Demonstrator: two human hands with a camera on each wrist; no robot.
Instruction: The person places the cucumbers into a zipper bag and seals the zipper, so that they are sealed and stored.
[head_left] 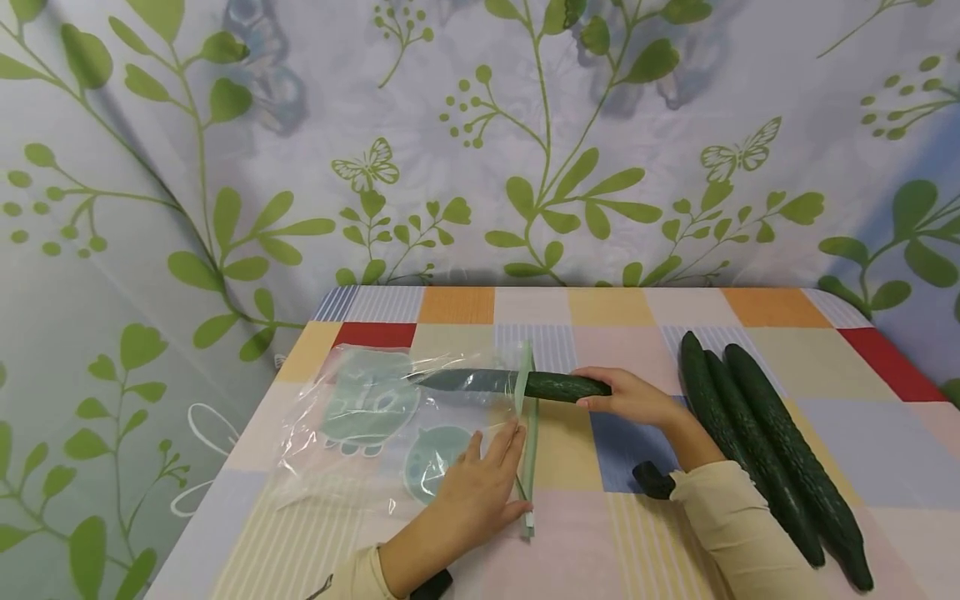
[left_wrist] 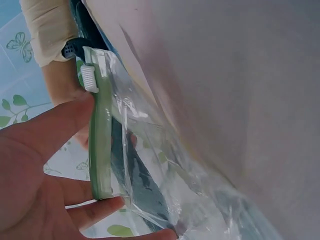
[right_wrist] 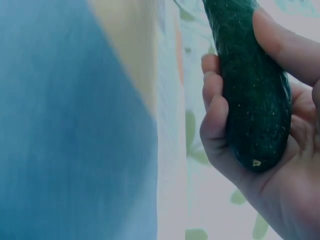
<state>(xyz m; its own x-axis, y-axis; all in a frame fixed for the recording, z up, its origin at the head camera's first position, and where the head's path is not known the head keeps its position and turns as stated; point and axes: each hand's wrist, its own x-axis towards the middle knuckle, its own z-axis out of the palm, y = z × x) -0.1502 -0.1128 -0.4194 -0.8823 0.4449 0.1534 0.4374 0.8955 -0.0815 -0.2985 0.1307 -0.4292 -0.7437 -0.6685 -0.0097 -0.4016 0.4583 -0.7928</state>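
Observation:
A dark green cucumber [head_left: 566,387] lies lengthwise with its far part inside a clear zip bag [head_left: 303,454] with pale green printed figures. My right hand [head_left: 630,398] grips the cucumber's near end, thumb on one side and curled fingers on the other; the rounded tip shows in the right wrist view. My left hand [head_left: 480,483] rests on the bag by its opening, fingers fairly straight and spread. In the left wrist view the thumb touches the green zip strip [left_wrist: 101,140] near its white slider [left_wrist: 89,79], with other fingers lower along the bag.
Three more cucumbers [head_left: 795,442] lie side by side at the right of the table, beside the right forearm. A patchwork cloth [head_left: 555,542] covers the table. Behind it hangs a leaf-patterned curtain [head_left: 420,117]. A dark strap piece [head_left: 652,481] sits at the right cuff.

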